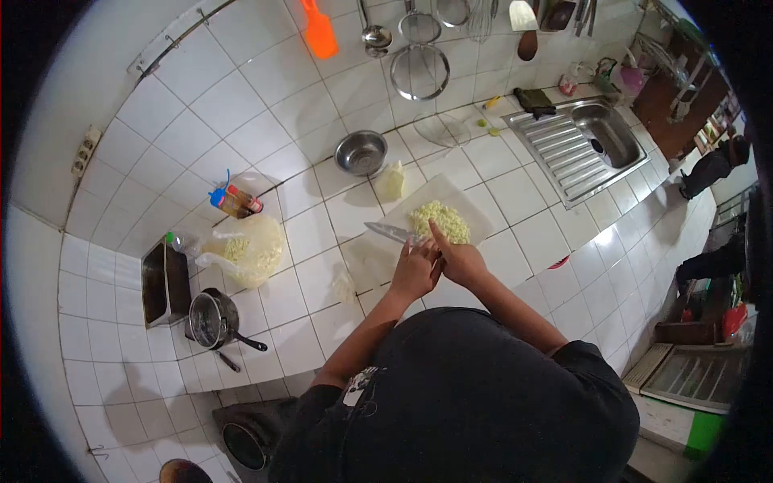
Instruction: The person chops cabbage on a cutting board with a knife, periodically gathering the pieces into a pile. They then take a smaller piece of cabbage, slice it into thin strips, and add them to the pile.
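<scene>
**Knife over the board, one heap ahead**

The left hand [415, 272] keeps its grip closed on one knife [392, 233]; the right hand [460, 259] points a finger, holding nothing. Just beyond lies one chopped heap [440, 220] on one cutting board [467, 201], near its close edge. Bare tabletop [515, 193] opens rightward; one steel bowl [360, 153] stands beyond.

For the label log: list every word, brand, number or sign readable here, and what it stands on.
No text can be read.
Bottles by the wall: labels too small and blurred.
White print on the black shirt: shape only, no letters legible.
Packets near the sink: too small to read.
Knife in the left hand, board, bowl: no markings visible.
</scene>
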`<action>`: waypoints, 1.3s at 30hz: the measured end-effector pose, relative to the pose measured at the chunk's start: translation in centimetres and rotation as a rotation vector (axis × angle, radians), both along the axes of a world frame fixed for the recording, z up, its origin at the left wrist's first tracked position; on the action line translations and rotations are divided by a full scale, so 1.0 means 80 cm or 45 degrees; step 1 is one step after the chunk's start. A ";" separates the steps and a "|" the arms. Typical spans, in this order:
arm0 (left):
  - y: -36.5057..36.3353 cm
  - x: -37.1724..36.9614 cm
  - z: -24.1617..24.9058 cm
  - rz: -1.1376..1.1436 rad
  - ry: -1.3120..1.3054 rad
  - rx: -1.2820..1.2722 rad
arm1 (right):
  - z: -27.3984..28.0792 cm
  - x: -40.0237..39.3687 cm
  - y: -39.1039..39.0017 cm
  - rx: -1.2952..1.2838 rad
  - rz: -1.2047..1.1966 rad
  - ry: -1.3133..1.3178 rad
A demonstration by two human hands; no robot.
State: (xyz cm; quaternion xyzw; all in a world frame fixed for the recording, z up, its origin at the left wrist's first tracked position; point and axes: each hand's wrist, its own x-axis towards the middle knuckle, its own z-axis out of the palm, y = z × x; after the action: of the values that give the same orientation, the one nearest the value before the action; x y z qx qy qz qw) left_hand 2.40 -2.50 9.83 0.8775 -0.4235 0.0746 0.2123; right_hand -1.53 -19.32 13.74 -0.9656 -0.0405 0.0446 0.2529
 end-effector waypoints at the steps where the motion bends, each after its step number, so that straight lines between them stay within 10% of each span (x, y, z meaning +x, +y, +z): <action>1: -0.002 0.008 -0.007 -0.015 0.034 0.022 | 0.001 0.000 0.000 -0.007 -0.006 0.020; 15: 0.008 0.036 0.004 0.019 -0.048 -0.161 | -0.010 0.003 -0.002 -0.009 -0.089 -0.035; 18: -0.003 0.073 -0.009 -0.012 0.359 -0.153 | -0.016 0.002 -0.005 0.003 -0.112 -0.015; 26: -0.015 0.059 0.036 0.174 -0.098 -0.493 | 0.000 -0.019 -0.022 0.103 -0.198 -0.034; 39: -0.023 0.073 0.022 -0.025 -0.002 -0.250 | 0.012 -0.015 -0.020 0.014 -0.239 0.022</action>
State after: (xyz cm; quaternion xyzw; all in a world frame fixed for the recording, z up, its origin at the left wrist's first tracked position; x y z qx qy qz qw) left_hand 8.22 -4.36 11.55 0.8482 -0.4230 0.1141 0.2978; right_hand -2.74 -20.88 14.68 -0.9634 0.0520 0.0288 0.2615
